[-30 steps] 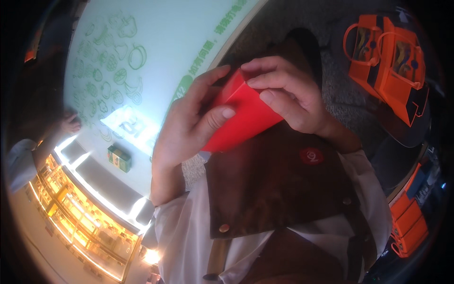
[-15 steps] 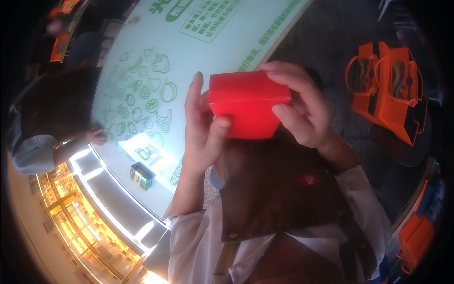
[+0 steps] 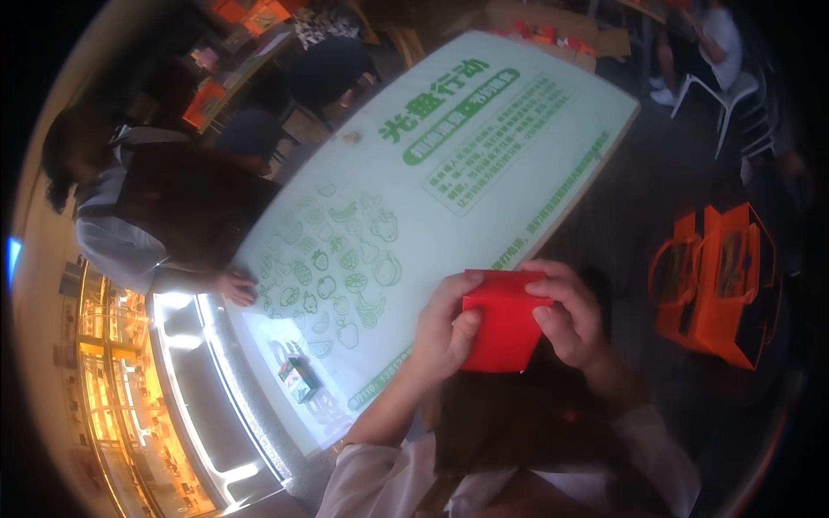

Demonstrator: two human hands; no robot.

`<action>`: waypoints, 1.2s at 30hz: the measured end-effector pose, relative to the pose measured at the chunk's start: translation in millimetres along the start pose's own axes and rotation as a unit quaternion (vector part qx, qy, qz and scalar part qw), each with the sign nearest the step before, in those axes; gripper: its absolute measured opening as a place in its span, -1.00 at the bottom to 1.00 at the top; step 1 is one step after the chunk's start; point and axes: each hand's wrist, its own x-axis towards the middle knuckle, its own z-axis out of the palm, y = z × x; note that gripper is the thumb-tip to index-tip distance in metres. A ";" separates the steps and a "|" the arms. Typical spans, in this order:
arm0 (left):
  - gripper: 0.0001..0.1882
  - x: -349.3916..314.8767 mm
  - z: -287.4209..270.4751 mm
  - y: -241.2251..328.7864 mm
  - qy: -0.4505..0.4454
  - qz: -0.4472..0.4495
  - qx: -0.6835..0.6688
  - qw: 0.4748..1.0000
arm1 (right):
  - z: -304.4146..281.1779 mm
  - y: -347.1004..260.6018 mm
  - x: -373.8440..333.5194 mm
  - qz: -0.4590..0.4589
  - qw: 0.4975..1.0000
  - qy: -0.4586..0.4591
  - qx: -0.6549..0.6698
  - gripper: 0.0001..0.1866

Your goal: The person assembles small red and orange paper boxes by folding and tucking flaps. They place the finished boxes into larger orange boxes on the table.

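Head — left hand [image 3: 442,335], right hand [image 3: 572,321] flanking red box [image 3: 502,335].

Pale tabletop [image 3: 432,250]. Green fruit drawings [image 3: 355,281] toward left edge; green lettering [image 3: 462,118] toward far end, along right edge too. Close to near-end edge: small green box [image 3: 299,379], beside bright glare. At left edge, farther up: tiny brownish item [image 3: 350,136], too blurred to name.
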 end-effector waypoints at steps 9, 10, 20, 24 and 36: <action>-0.57 0.5 -1.6 9.0 0.022 -0.014 0.049 0.998 | 5.9 5.7 1.5 0.013 1.000 -0.004 0.012 -0.75; -0.58 1.3 -0.5 8.3 0.023 -0.020 0.052 0.998 | 3.9 9.9 0.8 0.005 1.000 -0.010 0.014 -0.71; -0.53 48.9 -22.6 -16.1 0.294 -0.134 -0.167 0.932 | 21.1 30.9 -17.4 0.143 0.941 -0.040 0.305 -0.11; -0.49 45.8 -22.0 -33.8 0.233 -0.173 -0.323 0.901 | 24.1 25.5 -19.3 0.125 0.954 -0.044 0.271 -0.15; -0.55 40.0 -22.5 -54.2 0.223 -0.160 -0.322 0.906 | 29.9 36.2 -7.3 0.233 0.934 0.046 0.268 -0.49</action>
